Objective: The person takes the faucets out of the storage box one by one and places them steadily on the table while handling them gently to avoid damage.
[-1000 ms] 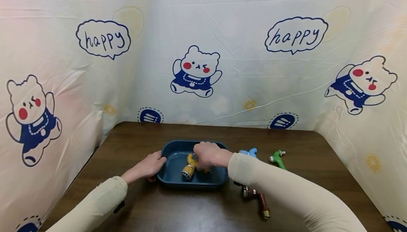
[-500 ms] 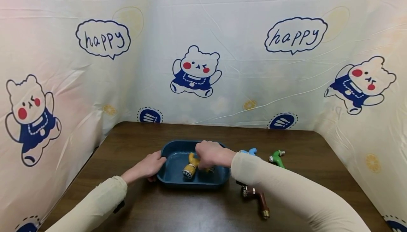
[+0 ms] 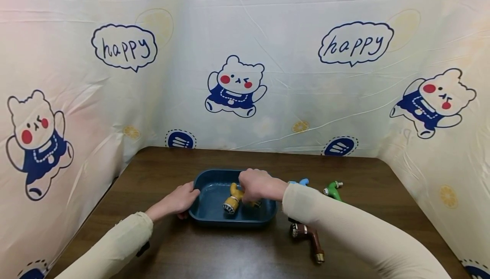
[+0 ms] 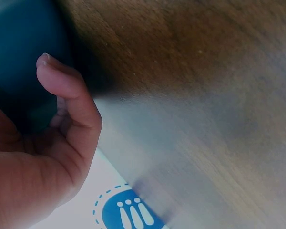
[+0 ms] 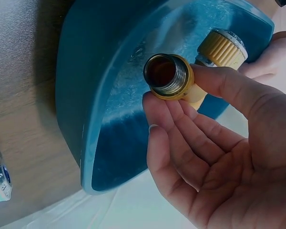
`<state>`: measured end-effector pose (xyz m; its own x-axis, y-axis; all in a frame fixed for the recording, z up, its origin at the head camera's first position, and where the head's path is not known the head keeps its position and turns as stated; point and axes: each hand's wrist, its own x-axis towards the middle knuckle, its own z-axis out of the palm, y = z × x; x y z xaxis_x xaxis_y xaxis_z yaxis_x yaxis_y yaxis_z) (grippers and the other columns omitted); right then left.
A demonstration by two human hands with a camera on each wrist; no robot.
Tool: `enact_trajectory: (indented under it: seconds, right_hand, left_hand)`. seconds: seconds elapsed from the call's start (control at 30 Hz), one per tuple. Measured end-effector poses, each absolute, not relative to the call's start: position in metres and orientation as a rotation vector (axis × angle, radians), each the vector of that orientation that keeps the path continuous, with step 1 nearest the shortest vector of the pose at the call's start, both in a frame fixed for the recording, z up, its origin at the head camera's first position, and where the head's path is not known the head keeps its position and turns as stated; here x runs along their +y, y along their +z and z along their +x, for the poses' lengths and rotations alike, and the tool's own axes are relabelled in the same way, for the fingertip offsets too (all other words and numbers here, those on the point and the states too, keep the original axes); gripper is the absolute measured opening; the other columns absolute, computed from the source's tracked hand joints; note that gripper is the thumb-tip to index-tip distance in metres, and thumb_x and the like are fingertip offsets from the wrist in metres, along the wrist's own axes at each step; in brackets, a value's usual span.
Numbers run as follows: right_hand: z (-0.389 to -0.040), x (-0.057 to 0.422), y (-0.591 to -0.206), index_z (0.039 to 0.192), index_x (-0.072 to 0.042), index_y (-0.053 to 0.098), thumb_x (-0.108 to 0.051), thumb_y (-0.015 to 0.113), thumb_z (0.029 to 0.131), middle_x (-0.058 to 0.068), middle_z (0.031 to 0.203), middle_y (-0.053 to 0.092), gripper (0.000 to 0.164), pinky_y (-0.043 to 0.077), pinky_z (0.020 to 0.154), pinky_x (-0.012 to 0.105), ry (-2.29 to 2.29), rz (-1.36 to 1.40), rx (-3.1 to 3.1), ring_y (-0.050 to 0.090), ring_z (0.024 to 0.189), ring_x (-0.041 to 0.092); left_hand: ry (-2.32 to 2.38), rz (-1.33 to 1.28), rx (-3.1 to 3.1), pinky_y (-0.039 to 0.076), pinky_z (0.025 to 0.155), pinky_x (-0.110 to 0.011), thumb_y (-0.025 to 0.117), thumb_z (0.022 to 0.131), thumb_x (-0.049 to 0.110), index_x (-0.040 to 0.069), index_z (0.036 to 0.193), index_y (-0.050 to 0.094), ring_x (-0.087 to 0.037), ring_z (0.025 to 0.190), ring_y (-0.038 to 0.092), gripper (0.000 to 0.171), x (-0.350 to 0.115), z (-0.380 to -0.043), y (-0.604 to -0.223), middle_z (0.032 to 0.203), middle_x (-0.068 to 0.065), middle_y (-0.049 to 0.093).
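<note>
In the head view, a dark blue rectangular tray stands on the table. My left hand grips its left end; in the left wrist view, the fingers curl against the tray's outer wall. My right hand reaches into the right half of the tray and pinches a yellow faucet. Its ribbed knob faces left and toward me, with a curved spout behind. The right wrist view shows its threaded metal end between thumb and fingers. The hand hides part of the faucet's body in the head view.
Right of the tray, on the brown wooden table, lie a light blue faucet, a green faucet and a dark red-brown faucet. The right forearm passes over that side. A printed curtain surrounds the table.
My right hand has shifted slightly to the right inside the tray, and the yellow faucet has moved right with it. The left hand has stayed in place at the tray's left end.
</note>
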<state>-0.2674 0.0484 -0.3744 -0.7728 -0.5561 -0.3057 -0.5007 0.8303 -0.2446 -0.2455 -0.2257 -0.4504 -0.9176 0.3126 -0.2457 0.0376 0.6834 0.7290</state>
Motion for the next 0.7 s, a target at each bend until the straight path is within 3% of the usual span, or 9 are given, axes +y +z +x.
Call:
enact_trajectory:
  seconds: [0.3,0.5,0.7]
  right_hand:
    - [-0.267,0.052,-0.373,0.081,-0.015,0.069,-0.021,0.084,0.091,-0.003,0.077,0.063,0.019,0.052,0.055,0.024,-0.189,-0.795,2.665,0.060,0.063,0.012]
    - [-0.266,0.055,-0.374,0.081,-0.015,0.070,-0.022,0.085,0.091,-0.003,0.077,0.063,0.019,0.053,0.056,0.024,-0.188,-0.773,2.672,0.061,0.064,0.013]
    - [-0.266,0.058,-0.375,0.079,-0.015,0.070,-0.021,0.085,0.090,-0.003,0.076,0.063,0.019,0.053,0.055,0.024,-0.222,-0.764,2.688,0.061,0.062,0.013]
  left_hand:
    - [1.088,0.203,2.592,0.056,0.042,-0.035,0.039,0.110,0.016,-0.007,0.132,0.052,-0.023,0.048,0.063,0.034,-0.219,-0.240,-0.448,0.071,-0.013,0.062]
    - [1.096,0.316,2.547,0.057,0.043,-0.036,0.037,0.111,0.022,-0.011,0.133,0.047,-0.024,0.051,0.065,0.041,-0.235,-0.258,-0.471,0.073,-0.013,0.063]
    - [1.110,0.255,2.550,0.057,0.043,-0.036,0.039,0.110,0.019,-0.010,0.135,0.048,-0.026,0.051,0.065,0.039,-0.228,-0.250,-0.458,0.073,-0.014,0.063]
